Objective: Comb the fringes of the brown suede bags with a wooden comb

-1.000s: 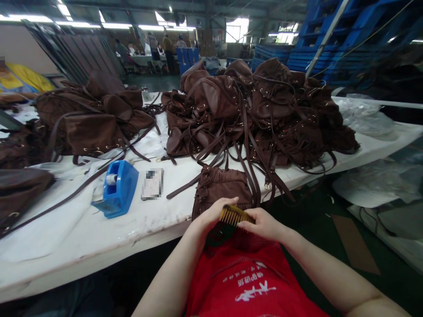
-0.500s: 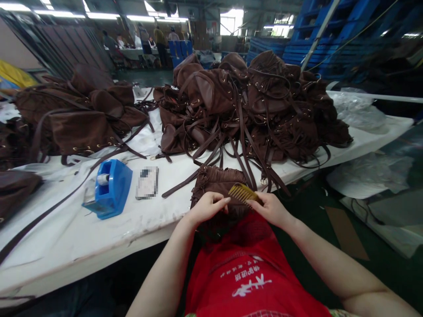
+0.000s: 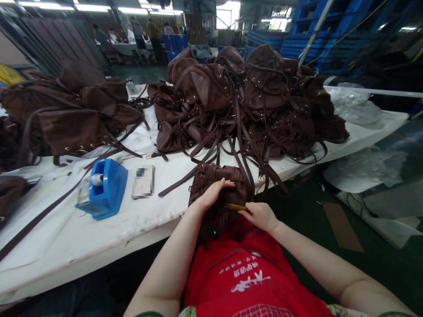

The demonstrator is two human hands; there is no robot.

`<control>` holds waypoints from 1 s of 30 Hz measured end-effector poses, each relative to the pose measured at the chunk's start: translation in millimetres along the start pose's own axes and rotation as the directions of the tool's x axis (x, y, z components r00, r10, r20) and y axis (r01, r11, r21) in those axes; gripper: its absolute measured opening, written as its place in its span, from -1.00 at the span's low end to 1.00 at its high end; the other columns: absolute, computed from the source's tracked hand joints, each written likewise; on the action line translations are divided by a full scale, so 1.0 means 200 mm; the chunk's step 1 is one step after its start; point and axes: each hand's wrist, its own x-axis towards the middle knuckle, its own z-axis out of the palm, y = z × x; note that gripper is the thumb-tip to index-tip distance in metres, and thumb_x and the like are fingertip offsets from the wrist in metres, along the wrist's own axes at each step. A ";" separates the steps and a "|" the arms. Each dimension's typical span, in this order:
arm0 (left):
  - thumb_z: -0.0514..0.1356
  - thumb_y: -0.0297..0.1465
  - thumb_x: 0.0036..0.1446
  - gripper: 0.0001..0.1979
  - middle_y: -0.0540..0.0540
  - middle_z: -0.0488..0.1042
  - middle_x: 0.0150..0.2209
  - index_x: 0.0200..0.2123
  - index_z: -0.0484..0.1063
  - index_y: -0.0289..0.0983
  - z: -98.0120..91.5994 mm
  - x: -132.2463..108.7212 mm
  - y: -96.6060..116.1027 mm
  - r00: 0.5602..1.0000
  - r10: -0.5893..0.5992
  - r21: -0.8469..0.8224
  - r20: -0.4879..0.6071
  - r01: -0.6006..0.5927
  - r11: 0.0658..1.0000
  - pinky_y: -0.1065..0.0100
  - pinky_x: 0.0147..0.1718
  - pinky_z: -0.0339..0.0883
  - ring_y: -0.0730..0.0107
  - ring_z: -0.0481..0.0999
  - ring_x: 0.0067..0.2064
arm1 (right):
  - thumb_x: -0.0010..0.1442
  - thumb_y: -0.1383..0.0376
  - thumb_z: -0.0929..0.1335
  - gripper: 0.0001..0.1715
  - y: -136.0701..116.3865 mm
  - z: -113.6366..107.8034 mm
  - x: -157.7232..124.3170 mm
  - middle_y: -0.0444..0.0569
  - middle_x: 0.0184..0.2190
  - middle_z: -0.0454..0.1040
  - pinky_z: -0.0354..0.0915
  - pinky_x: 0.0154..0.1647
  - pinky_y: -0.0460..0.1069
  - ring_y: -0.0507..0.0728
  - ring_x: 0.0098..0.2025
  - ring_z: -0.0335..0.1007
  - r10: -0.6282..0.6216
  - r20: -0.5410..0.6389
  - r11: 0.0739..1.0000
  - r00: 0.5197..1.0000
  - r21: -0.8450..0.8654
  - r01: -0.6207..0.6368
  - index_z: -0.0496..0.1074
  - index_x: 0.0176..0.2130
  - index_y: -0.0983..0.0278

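Observation:
A dark brown fringed bag [image 3: 239, 187] lies at the table's front edge, partly over my lap. My left hand [image 3: 215, 192] rests flat on top of it, fingers stretched out to the right. In my right hand [image 3: 259, 215] is a yellowish-brown comb [image 3: 236, 207], pinched near its right end. The comb is seen nearly edge-on, against the fringe [image 3: 220, 219] on the bag's lower part. Whether its teeth are in the fringe I cannot tell.
A big heap of brown bags [image 3: 206, 90] with trailing straps stands behind, and another pile [image 3: 71, 127] at left. On the white table [image 3: 158, 220] are a blue tape dispenser [image 3: 109, 189] and a phone-like blurred item [image 3: 143, 182]. Clear plastic [image 3: 355, 105] lies at right.
My left hand has opened from a loose curl and moved up onto the bag. My right hand has lowered the comb and turned it nearly edge-on to the fringe.

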 end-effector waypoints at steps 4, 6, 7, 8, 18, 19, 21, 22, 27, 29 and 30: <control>-0.19 -0.05 0.26 -0.40 -0.07 0.46 0.04 -0.16 0.54 -0.25 -0.01 -0.01 -0.02 1.000 -0.016 -0.023 -0.015 0.015 1.000 0.21 0.26 -0.05 0.23 0.31 0.16 | 0.30 -0.05 0.18 -0.44 -0.08 0.14 -0.07 0.04 -0.44 0.51 0.06 -0.45 -0.06 0.11 -0.42 0.39 -0.086 0.185 0.996 0.979 0.044 0.079 0.44 -0.40 0.30; -0.19 -0.06 0.27 -0.41 -0.07 0.48 0.01 -0.18 0.55 -0.25 -0.02 -0.01 -0.02 1.000 -0.017 -0.035 -0.020 0.016 0.999 0.20 0.26 -0.05 0.23 0.33 0.15 | 0.26 -0.07 0.23 -0.45 -0.14 0.20 -0.11 0.04 -0.46 0.51 0.04 -0.48 -0.07 0.10 -0.46 0.37 -0.162 0.276 0.984 0.947 0.119 0.133 0.44 -0.43 0.30; -0.19 -0.06 0.27 -0.41 -0.07 0.49 0.00 -0.19 0.55 -0.26 -0.02 -0.01 -0.03 1.000 -0.019 -0.040 -0.023 0.018 0.999 0.19 0.26 -0.04 0.23 0.33 0.15 | 0.23 -0.09 0.25 -0.45 -0.16 0.22 -0.13 0.02 -0.49 0.49 0.03 -0.50 -0.07 0.09 -0.48 0.35 -0.173 0.292 0.978 0.941 0.166 0.128 0.44 -0.45 0.30; -0.18 -0.07 0.27 -0.42 -0.08 0.50 -0.02 -0.21 0.56 -0.26 -0.02 0.00 -0.03 1.000 -0.020 -0.043 -0.024 0.019 0.999 0.19 0.26 -0.04 0.23 0.34 0.14 | 0.20 -0.10 0.27 -0.43 -0.18 0.22 -0.15 -0.01 -0.53 0.46 0.01 -0.52 -0.07 0.07 -0.52 0.31 -0.170 0.298 0.969 0.939 0.226 0.104 0.42 -0.48 0.31; 0.02 -0.17 0.19 -0.57 -0.15 0.55 -0.13 -0.20 0.55 -0.35 0.09 -0.06 0.23 0.991 0.047 0.077 0.126 -0.057 0.995 0.31 0.04 0.23 0.26 0.46 -0.07 | 0.14 -0.03 0.36 -0.53 -0.17 -0.30 -0.12 -0.20 -0.55 0.21 -0.01 -0.57 -0.14 -0.03 -0.54 0.06 -0.178 0.265 0.389 0.948 0.904 -0.180 0.35 -0.40 0.35; -0.02 -0.16 0.21 -0.53 -0.14 0.56 -0.20 -0.24 0.55 -0.37 0.10 -0.07 0.25 0.978 0.009 0.081 0.207 -0.027 0.996 0.33 -0.03 0.26 0.28 0.48 -0.14 | 0.13 -0.01 0.38 -0.55 -0.16 -0.34 -0.11 -0.20 -0.56 0.22 -0.01 -0.57 -0.14 -0.03 -0.54 0.06 -0.141 0.247 0.415 0.959 0.894 -0.169 0.36 -0.40 0.35; -0.05 -0.13 0.21 -0.49 -0.12 0.54 -0.34 -0.34 0.55 -0.40 0.12 -0.09 0.27 0.953 -0.104 0.108 0.285 0.076 0.991 0.37 -0.17 0.28 0.34 0.46 -0.28 | 0.10 0.01 0.40 -0.56 -0.13 -0.36 -0.11 -0.20 -0.58 0.23 -0.01 -0.58 -0.14 -0.03 -0.55 0.08 -0.080 0.224 0.467 0.971 0.869 -0.162 0.37 -0.41 0.35; -0.03 -0.12 0.18 -0.50 -0.09 0.51 -0.40 -0.39 0.53 -0.40 0.12 -0.10 0.26 0.949 -0.168 0.121 0.266 0.140 0.983 0.39 -0.24 0.28 0.37 0.43 -0.33 | 0.10 0.01 0.41 -0.57 -0.12 -0.36 -0.11 -0.19 -0.58 0.25 0.00 -0.58 -0.14 -0.03 -0.55 0.10 -0.058 0.227 0.468 0.972 0.866 -0.174 0.38 -0.40 0.35; 0.21 -0.07 -0.07 -0.60 0.06 0.29 -0.59 -0.58 0.35 -0.33 0.15 -0.10 0.19 0.927 -0.340 -0.109 0.156 0.358 0.927 0.44 -0.49 0.11 0.54 0.20 -0.53 | 0.14 0.01 0.38 -0.58 -0.13 -0.33 -0.08 -0.17 -0.57 0.30 0.08 -0.59 -0.13 0.00 -0.56 0.16 0.001 0.253 0.430 0.967 0.873 -0.229 0.40 -0.32 0.35; 0.27 -0.07 -0.15 -0.57 0.10 0.20 -0.64 -0.63 0.24 -0.30 0.18 -0.09 0.16 0.914 -0.369 -0.209 0.169 0.400 0.893 0.45 -0.56 0.02 0.58 0.12 -0.58 | 0.14 0.05 0.38 -0.62 -0.15 -0.34 -0.06 -0.16 -0.53 0.32 0.10 -0.53 -0.13 0.02 -0.51 0.18 0.004 0.199 0.515 0.980 0.840 -0.173 0.40 -0.37 0.34; 0.28 -0.08 -0.18 -0.57 0.12 0.17 -0.66 -0.65 0.20 -0.29 0.19 -0.09 0.14 0.910 -0.388 -0.218 0.145 0.412 0.885 0.45 -0.58 -0.03 0.59 0.09 -0.60 | 0.14 0.07 0.38 -0.64 -0.16 -0.35 -0.05 -0.15 -0.52 0.32 0.10 -0.51 -0.12 0.02 -0.49 0.18 -0.001 0.183 0.555 0.983 0.818 -0.152 0.40 -0.40 0.34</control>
